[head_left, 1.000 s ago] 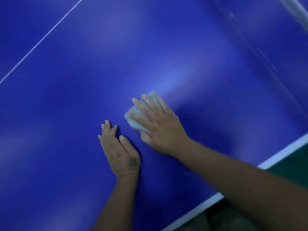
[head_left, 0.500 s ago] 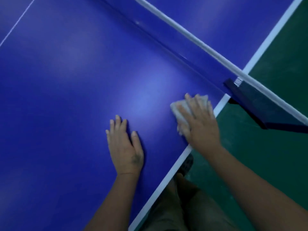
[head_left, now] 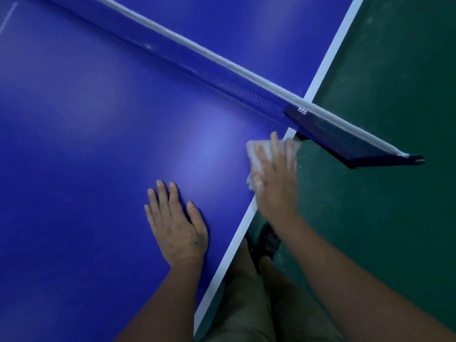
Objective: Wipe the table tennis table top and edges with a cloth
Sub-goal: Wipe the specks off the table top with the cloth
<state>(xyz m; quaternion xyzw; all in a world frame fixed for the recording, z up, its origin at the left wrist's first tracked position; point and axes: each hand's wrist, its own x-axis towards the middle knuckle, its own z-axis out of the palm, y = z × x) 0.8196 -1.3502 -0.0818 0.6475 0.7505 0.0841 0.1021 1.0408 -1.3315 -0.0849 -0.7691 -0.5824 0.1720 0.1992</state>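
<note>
The blue table tennis table (head_left: 93, 149) fills the left of the head view, with a white side line (head_left: 237, 233) along its right edge. A pale cloth (head_left: 256, 154) lies over that edge, close to the net post. My right hand (head_left: 276, 178) presses flat on the cloth with straight fingers, and part of the cloth hangs past the edge. My left hand (head_left: 175, 220) rests flat on the blue top, fingers spread, a short way left of the side line.
The net (head_left: 222, 70) with its white top band runs diagonally across the table. Its dark clamp bracket (head_left: 345, 141) juts out over the green floor (head_left: 385, 218) just beyond my right hand. My legs and a dark shoe (head_left: 267, 240) stand beside the table edge.
My right hand has slid the cloth rightwards from the middle of the blue top to the white side edge near the net post. My left hand stays flat on the table.
</note>
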